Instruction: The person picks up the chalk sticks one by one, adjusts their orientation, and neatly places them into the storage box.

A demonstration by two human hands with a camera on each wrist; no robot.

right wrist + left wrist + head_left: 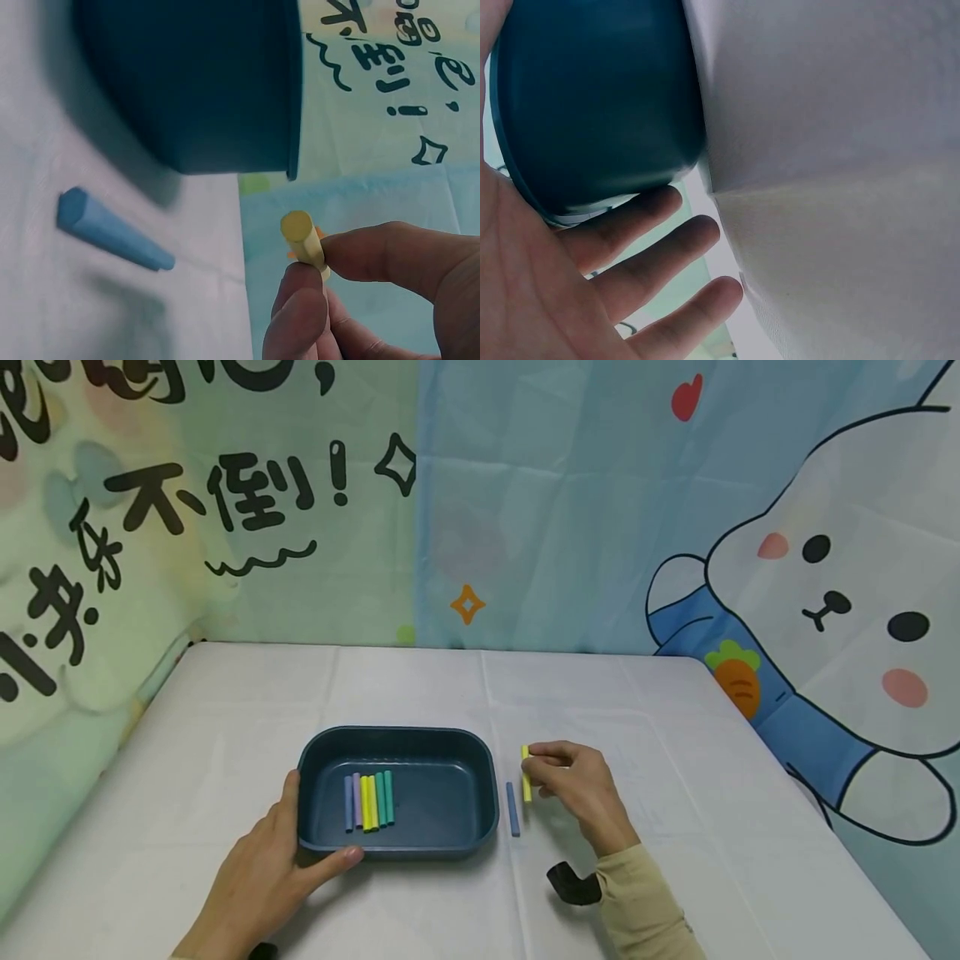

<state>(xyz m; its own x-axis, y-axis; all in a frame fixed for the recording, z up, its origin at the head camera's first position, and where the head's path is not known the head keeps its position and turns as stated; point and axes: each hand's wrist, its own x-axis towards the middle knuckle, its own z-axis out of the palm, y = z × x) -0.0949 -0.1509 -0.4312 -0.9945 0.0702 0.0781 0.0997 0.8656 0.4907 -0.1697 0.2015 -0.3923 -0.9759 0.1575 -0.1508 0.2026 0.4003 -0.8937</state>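
My right hand [579, 789] pinches a yellow chalk stick [300, 231] between thumb and fingers, lifted above the table to the right of the dark blue tray [442, 852]. Below it, a blue chalk stick [513, 810] lies on the white cloth, just outside the tray. My left hand [262, 870] rests against the tray's left end, its thumb on the near rim. In the left wrist view its other fingers [660, 277] stretch out, fairly straight, beside the tray's wall. Inside the tray, several chalk sticks [369, 803] in blue, purple, yellow and green lie side by side.
A white cloth [420, 910] covers the table, with a few creases. Printed fabric [525, 510] hangs behind the table and along its sides. Near the right sleeve [648, 902] juts a black curved piece [573, 885].
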